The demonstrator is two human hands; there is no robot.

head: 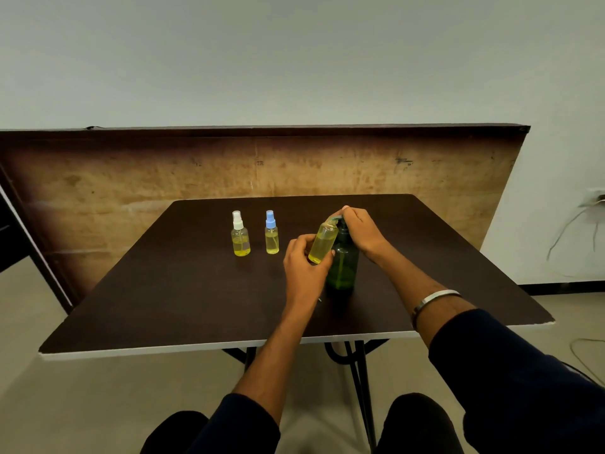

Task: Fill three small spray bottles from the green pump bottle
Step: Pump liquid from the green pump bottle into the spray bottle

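The green pump bottle (342,267) stands upright on the dark table (183,290), right of centre. My right hand (360,231) lies over its pump head, fingers curled round it. My left hand (302,260) grips an uncapped small bottle (322,244) holding yellow liquid, tilted with its open mouth up against the pump spout. Two more small spray bottles stand to the left, both capped and partly filled with yellow liquid: one with a white sprayer (240,234) and one with a blue sprayer (271,232).
A brown board (229,172) leans upright behind the table's far edge. The table's white front edge (196,347) is close to my knees. A cable and socket (589,204) are on the wall at right.
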